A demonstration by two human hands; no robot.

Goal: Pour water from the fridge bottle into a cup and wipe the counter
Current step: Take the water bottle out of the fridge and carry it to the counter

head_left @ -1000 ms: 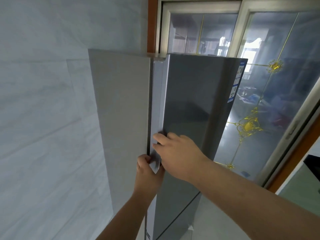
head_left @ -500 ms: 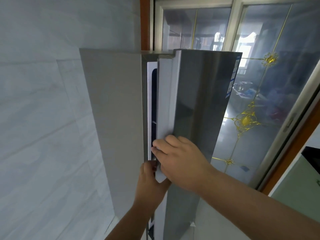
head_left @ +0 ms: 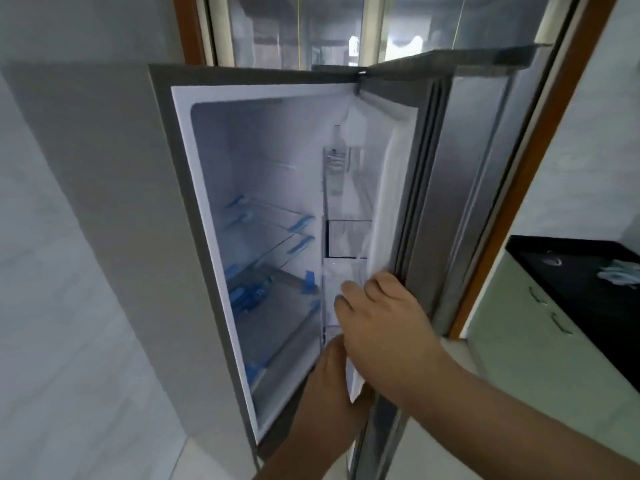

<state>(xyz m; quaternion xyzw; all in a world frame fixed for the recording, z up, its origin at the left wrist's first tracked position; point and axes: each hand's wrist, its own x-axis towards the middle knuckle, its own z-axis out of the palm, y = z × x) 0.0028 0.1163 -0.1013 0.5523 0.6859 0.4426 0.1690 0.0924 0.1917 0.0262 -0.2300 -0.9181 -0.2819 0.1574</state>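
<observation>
The head camera looked down into a tall grey-steel fridge [head_left: 166, 209] whose door [head_left: 429, 188] stood swung open to the right. Inside the white cavity were clear glass shelves with blue plastic clips [head_left: 277, 230], bare as far as the view showed. On the inner side of the door, in an upper rack, stood a tall clear bottle with a pale printed label [head_left: 337, 168], upright and well above both hands; it looked like the water bottle the task called for, though blur made that uncertain. The right hand [head_left: 384, 323] reached across with its fingers curled over the white inner edge of the door, gripping it just below the door racks. The left hand [head_left: 329, 396] sat lower, beside the same edge; whether its fingers held the door or only rested there could not be told. At far right lay a black counter over pale green cabinets [head_left: 588, 282], with a crumpled pale cloth [head_left: 620, 273] on it. No cup was in view. As a judgement, the bottle would be rigid and fairly heavy if full, and perhaps slick from the cold, so it would best be taken round its middle body, lifted straight up clear of the rack rail, and kept upright.
</observation>
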